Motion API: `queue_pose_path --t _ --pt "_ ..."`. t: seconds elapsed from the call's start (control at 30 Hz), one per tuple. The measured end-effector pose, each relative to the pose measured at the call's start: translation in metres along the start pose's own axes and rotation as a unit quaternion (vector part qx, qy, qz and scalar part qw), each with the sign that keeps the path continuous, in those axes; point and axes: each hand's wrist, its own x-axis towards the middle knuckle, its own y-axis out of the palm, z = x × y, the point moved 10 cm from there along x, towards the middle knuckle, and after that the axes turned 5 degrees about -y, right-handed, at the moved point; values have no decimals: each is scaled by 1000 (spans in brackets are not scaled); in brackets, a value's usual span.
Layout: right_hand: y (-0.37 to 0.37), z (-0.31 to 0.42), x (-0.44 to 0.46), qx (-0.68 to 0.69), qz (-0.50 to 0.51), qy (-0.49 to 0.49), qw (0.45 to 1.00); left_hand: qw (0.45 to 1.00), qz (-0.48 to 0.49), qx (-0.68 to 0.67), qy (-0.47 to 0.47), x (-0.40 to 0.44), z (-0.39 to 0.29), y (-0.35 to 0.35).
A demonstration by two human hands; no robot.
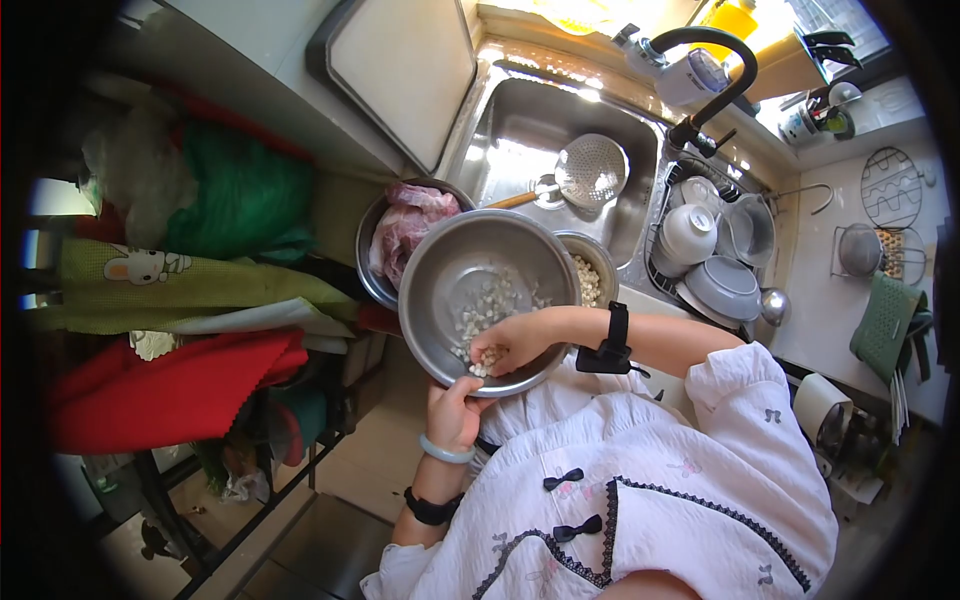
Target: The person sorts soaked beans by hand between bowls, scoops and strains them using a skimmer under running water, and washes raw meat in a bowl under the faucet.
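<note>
While the left grip (456, 412) clasps the steel bowl (430, 285) by its rim, likely to steady it, the right grip (508, 344), just beyond, grasps pale kernels (487, 360) inside.

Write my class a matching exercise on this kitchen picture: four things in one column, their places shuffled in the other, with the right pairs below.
Things
1. Left hand
2. Right hand
3. Strainer
4. Meat

Places
A. Lying in the sink
B. At the outer edge of the large bowl, thumb at its rim
C. In another metal container, partly hidden by the large bowl
D. Inside the large bowl, among white pieces

Right pairs: 1-B, 2-D, 3-A, 4-C
</note>
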Motion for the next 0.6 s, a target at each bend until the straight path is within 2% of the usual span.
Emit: queue_pose_path --t 0.07,0.2,0.27,0.33,0.37,0.4,0.43,0.47,0.53,0.6 --pt "16 -6 -6 178 74 97 976 1000 -4 -2 -2 -1 0 0" --pt "2 -4 -14 264 59 105 957 1000 4 -8 -12 -2 2 2" --pt "-36 0 -23 137 -15 118 983 1000 1 -6 -8 -3 2 1" --pt "-56 -7 -28 98 -55 111 987 1000 8 -2 -10 -2 2 1" --pt "-77 -6 -30 -66 -111 81 988 1000 8 -2 -9 -1 2 2" --pt "-91 2 -32 -227 -165 48 959 1000 10 -4 -9 -1 2 2" --pt "-94 -3 -35 -257 -178 90 946 1000 11 -5 -9 -1 2 3" --pt "-91 -2 -34 -258 -180 90 945 1000 13 -4 -8 0 2 3" --pt "-62 -7 -28 -223 -59 119 966 1000 12 -4 -8 2 2 1" --pt "-55 -14 -24 -183 -51 95 977 1000 12 -1 -8 1 1 1"
